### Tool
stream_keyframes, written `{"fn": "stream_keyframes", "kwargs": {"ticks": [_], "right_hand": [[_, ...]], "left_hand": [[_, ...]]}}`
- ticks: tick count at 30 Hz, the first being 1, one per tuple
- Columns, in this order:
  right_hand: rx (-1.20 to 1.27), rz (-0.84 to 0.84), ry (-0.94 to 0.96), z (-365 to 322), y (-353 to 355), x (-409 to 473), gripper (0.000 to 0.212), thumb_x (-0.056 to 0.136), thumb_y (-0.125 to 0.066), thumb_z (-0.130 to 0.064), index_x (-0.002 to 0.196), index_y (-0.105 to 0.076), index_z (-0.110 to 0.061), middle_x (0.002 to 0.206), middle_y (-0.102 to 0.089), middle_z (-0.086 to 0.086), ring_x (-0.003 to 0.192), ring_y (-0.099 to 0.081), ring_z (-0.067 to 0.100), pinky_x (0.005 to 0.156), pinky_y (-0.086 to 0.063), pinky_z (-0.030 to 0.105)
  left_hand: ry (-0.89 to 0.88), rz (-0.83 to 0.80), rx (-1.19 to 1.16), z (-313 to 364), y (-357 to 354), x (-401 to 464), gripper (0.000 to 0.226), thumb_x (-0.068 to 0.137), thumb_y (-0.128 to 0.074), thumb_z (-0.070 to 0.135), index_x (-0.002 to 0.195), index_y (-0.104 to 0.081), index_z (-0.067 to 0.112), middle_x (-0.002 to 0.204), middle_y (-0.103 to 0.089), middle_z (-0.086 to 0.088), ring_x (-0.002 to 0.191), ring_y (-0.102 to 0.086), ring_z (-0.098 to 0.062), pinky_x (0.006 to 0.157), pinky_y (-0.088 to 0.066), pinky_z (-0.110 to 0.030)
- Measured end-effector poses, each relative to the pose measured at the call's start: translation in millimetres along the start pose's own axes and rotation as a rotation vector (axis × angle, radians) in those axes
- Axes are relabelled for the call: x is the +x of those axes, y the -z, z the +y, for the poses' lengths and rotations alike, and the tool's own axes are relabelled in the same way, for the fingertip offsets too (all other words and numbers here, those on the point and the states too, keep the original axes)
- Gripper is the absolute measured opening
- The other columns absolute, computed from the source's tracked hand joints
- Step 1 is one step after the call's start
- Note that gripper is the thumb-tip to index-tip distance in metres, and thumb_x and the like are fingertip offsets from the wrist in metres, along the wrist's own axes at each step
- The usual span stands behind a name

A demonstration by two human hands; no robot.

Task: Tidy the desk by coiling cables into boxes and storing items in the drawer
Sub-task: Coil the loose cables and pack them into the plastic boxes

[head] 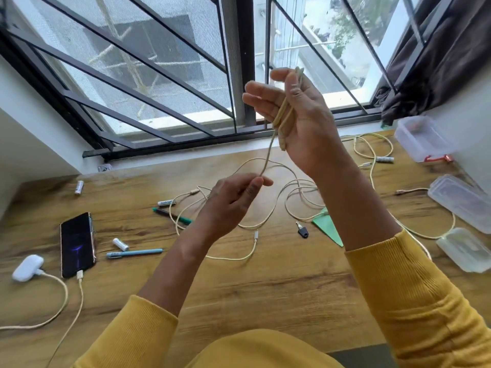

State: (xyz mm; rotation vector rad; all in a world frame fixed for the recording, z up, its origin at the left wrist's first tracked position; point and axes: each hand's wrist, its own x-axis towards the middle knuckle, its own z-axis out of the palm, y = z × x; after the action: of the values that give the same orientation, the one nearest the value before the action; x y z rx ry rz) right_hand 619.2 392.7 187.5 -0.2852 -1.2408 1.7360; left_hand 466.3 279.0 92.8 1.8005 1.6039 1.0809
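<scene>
Cable (pixel 268 152) held in the air above the desk (pixel 265 288).
Right hand (pixel 300 120) grips folded loops, apparently two; left hand (pixel 233 200) below it pinches the hanging strand. The rest trails on the desk, near the pens (pixel 134 253).

A pale yellow braided cable (pixel 268 152) hangs looped above a wooden desk, folded strands gathered at the top, one strand dropping taut, its tail trailing onto the desk centre. More yellow cables (pixel 372 144) sprawl tangled across the middle and far right. Three clear plastic boxes (pixel 422 140) sit along the right edge.
</scene>
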Motion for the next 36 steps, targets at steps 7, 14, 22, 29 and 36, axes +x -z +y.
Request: {"fn": "stream_keyframes", "kwargs": {"ticks": [7,14,22,29,36], "right_hand": [[-0.842,-0.017,-0.156,30,-2,-13,0.029,0.114,-0.04,-0.026,0.114,-0.055,-0.002,0.083,-0.074,0.019,0.074,-0.074,0.035,0.067,-0.06,0.048],[-0.664,-0.182,-0.34,40,-5,-41,0.051,0.117,-0.032,-0.029,0.073,-0.052,-0.012,0.048,-0.042,0.002,0.039,-0.034,0.016,0.044,-0.028,0.029],[-0.404,-0.356,-0.539,29,0,-57,0.062,0.114,-0.03,-0.046,0.099,-0.066,0.002,0.049,-0.029,0.001,0.042,-0.02,0.013,0.048,-0.018,0.033],[-0.204,-0.497,-0.575,27,6,-60,0.038,0.113,-0.04,-0.03,0.095,-0.058,-0.002,0.053,-0.04,0.006,0.042,-0.029,0.018,0.046,-0.026,0.034],[-0.202,-0.518,-0.523,36,0,-61,0.043,0.113,-0.035,-0.034,0.088,-0.055,-0.004,0.076,-0.069,0.026,0.079,-0.072,0.042,0.097,-0.05,0.061]], "left_hand": [[-0.221,0.068,0.172,31,25,11,0.022,0.101,-0.069,0.037,0.105,-0.082,0.019,0.077,-0.061,0.006,0.068,-0.055,-0.01,0.063,-0.046,-0.032],[-0.263,0.051,0.184,37,58,16,0.009,0.088,-0.075,0.012,0.094,-0.075,0.019,0.081,-0.074,0.005,0.072,-0.065,-0.02,0.063,-0.046,-0.036],[-0.22,0.054,0.162,19,67,14,0.012,0.091,-0.078,0.028,0.099,-0.07,0.024,0.077,-0.064,0.004,0.073,-0.06,-0.023,0.067,-0.053,-0.048],[-0.142,0.124,0.004,9,65,12,0.032,0.098,-0.071,0.046,0.093,-0.068,0.014,0.071,-0.055,-0.015,0.061,-0.046,-0.034,0.056,-0.041,-0.048],[-0.095,0.089,-0.361,26,58,5,0.018,0.112,-0.048,0.014,0.11,-0.054,-0.003,0.103,-0.064,-0.019,0.092,-0.071,-0.031,0.077,-0.062,-0.039]]}}
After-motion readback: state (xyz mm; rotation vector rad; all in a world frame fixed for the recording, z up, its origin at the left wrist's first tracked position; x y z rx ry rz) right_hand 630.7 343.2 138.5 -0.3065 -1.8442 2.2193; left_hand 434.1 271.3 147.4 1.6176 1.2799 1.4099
